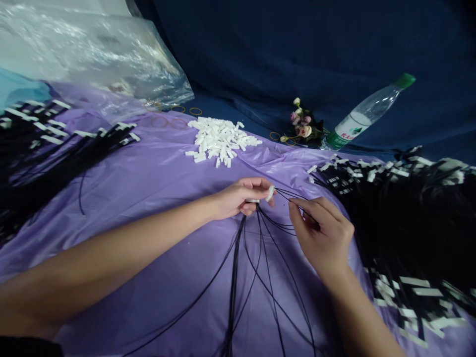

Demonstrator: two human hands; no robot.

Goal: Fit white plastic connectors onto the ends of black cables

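My left hand [242, 196] holds a white piece [271, 193] at the fingertips, with a white strip [253, 201] lower in the same grip. Black wires [234, 263] trail from beneath it across the purple sheet [156, 287]. A few more run from the white piece toward my right hand [326, 233], whose thumb and forefinger are pinched narrow on the wires, just beside the left. Beyond my hands lies a white pile [219, 139] of small pieces. White-tipped bundles sit on both sides, left [63, 173] and right [405, 223]; a bottle [349, 129] leans near some flowers [304, 130].
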